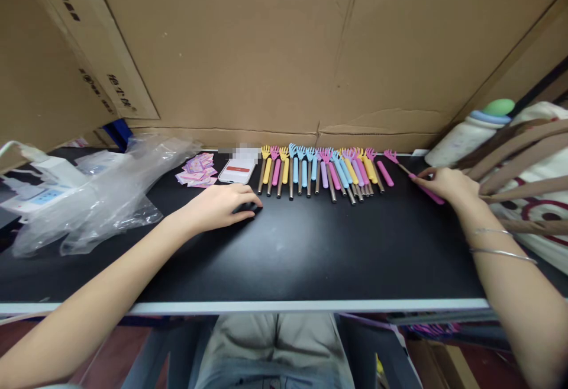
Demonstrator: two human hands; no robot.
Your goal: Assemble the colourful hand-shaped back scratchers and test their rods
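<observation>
At the right, my right hand point(449, 185) is closed with its fingertips on a pink back scratcher point(429, 192). Its claw-shaped head points to the far left, with a thin metal shaft between head and handle. My left hand point(224, 204) rests on the black tabletop point(284, 259) in front of a phone point(237, 171). The fingers of that hand are bent, the thumb stands apart, and nothing shows between them. A row of small back scratchers in yellow, blue, purple and pink point(329, 171) lies between my hands, some overlapping, claws toward the back.
Small printed cards point(198, 170) lie in a loose pile left of the phone. Clear plastic bags point(104, 193) partly cover a power strip point(39, 199) with plugs. A white bottle point(464, 137) and a fabric bag point(539, 199) stand at the right. Cardboard point(248, 51) walls the back.
</observation>
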